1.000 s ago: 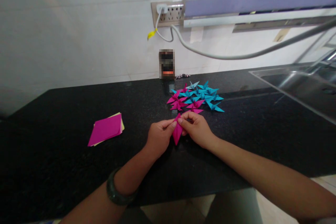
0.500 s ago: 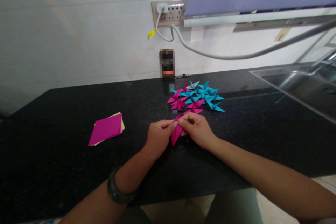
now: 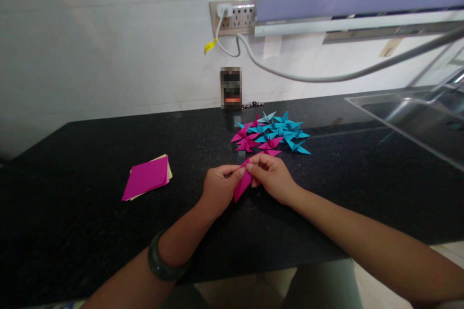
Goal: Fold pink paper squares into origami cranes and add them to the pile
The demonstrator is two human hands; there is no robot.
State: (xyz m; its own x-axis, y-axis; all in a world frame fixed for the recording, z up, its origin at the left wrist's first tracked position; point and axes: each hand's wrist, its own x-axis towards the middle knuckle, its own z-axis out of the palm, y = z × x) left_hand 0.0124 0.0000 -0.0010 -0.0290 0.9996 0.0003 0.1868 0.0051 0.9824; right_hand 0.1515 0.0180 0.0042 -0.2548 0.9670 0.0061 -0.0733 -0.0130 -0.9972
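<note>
Between my two hands is a piece of folded pink origami paper point(image 3: 242, 187), a narrow pointed shape tilted toward me. My left hand point(image 3: 220, 189) is closed and pinches its left side, thumb on top. From the other side my right hand point(image 3: 272, 178) pinches its upper part between thumb and fingers. Just beyond my hands lie several pink paper cranes point(image 3: 247, 143) and several blue paper cranes point(image 3: 297, 147), with a pale blue crane point(image 3: 267, 117) at the back. One pink crane is partly hidden behind my right hand.
A stack of square paper point(image 3: 147, 178), pink on top with yellow edges, lies on the black countertop point(image 3: 108, 231) to the left. A blurred-out upright object point(image 3: 231, 88) leans on the wall. At the right is a sink point(image 3: 406, 116); a grey hose point(image 3: 308, 78) runs above the counter.
The lower tip of the folded pink paper has swung slightly to the left. Both hands keep their grip in nearly the same place.
</note>
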